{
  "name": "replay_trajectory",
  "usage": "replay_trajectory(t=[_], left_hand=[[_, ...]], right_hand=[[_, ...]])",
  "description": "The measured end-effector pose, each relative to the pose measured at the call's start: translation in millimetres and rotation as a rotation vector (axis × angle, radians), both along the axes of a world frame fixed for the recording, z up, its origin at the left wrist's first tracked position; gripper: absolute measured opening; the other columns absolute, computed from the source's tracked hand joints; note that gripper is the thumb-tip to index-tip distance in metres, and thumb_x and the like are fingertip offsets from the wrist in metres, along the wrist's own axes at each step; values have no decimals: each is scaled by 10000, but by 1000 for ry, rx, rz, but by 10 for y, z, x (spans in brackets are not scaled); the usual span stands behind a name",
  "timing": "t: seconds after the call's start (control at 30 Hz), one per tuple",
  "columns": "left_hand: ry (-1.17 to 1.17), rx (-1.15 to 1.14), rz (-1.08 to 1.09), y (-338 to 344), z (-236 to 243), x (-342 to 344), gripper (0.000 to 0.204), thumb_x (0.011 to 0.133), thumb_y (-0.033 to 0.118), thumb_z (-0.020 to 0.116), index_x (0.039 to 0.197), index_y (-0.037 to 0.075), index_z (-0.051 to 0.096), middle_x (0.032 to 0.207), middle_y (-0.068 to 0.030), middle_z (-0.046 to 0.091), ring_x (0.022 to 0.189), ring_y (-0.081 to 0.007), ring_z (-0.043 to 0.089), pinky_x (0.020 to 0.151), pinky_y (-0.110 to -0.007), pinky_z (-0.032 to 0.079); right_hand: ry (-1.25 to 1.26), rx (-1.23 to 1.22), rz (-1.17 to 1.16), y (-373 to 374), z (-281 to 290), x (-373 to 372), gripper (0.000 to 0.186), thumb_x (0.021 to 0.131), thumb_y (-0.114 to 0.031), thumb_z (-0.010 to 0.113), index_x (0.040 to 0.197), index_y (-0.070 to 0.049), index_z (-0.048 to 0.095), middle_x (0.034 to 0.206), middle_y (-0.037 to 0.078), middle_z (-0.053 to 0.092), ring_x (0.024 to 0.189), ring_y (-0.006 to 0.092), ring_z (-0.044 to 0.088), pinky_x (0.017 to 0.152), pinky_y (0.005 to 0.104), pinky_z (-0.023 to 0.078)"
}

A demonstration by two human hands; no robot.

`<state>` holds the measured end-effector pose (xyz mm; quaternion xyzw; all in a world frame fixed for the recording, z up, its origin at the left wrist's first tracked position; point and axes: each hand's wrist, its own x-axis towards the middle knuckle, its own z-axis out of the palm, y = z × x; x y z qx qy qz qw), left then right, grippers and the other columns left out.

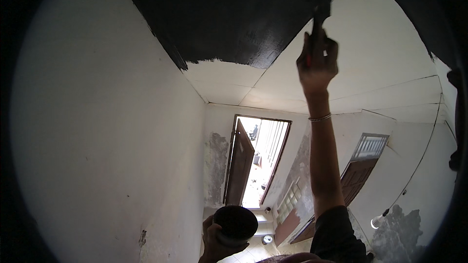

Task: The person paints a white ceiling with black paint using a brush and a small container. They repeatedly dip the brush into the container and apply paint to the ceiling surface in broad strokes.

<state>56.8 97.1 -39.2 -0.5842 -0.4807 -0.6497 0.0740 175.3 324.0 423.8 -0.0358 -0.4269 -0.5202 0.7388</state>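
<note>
My right hand [318, 68] is raised overhead on a stretched arm, its fingers closed round a dark paintbrush [320, 15]. The bristles are at the edge of a wet-looking black painted area [219, 17] on the ceiling, next to bare white ceiling [375, 44]. A bit of red shows between my fingers. Low in the view, my left hand [212, 241] grips a round pot [236, 225] from its left side and underneath. Its inside looks black, and how full it is I cannot tell.
A white wall [107, 131] rises at left. Ahead, a brown door [240, 163] stands ajar to bright daylight. A lit bulb [378, 220] hangs on a cord at right. A second brown door [358, 178] and a small light-coloured container [266, 239] on the floor lie beyond.
</note>
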Motion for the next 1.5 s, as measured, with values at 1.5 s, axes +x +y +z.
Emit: replay_trajectory(t=[1.5], left_hand=[[-74, 15, -2, 91, -261, -176, 1018, 544, 290, 1001, 1356, 157, 402, 1462, -317, 394, 1301, -504, 501, 1011, -550, 520]], right_hand=[[57, 156, 48, -484, 376, -31, 496, 878, -26, 770, 1359, -28, 648, 1052, 112, 605, 873, 168, 678, 672, 264, 610]])
